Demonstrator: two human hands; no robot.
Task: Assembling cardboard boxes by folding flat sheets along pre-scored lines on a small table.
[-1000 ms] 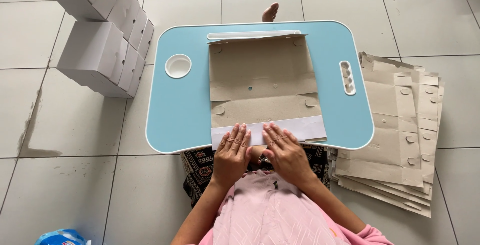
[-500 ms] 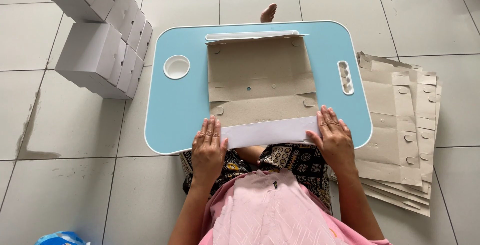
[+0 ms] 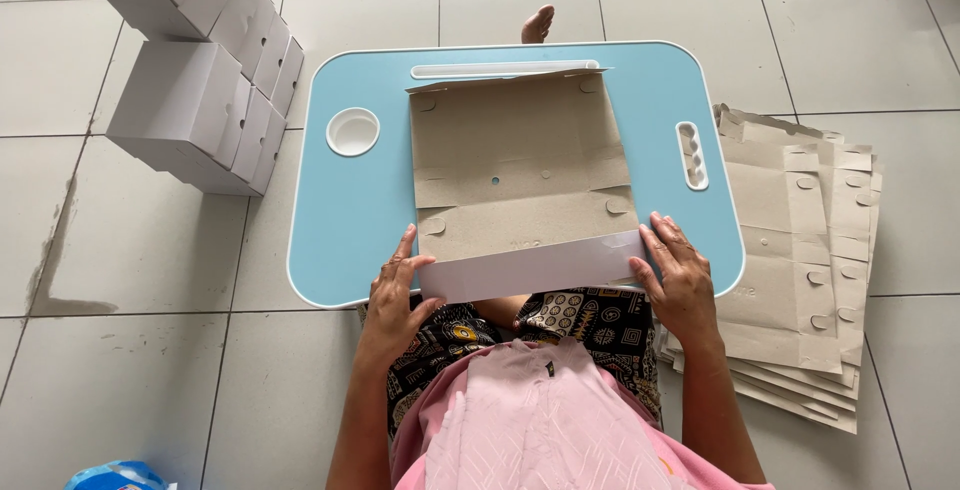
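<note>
A single head-worn camera looks almost straight down, fairly close, at the blue desk [image 3: 350, 220] over the person's lap and the tiled floor [image 3: 130, 370].

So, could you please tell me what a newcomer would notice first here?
The light blue lap table on the tiled floor, with a flat brown cardboard sheet on it. The left hand and right hand press its folded white near flap. Folded white boxes stand far left.

Left hand [image 3: 395, 295] and right hand [image 3: 680, 275] flat, set wide apart
</note>
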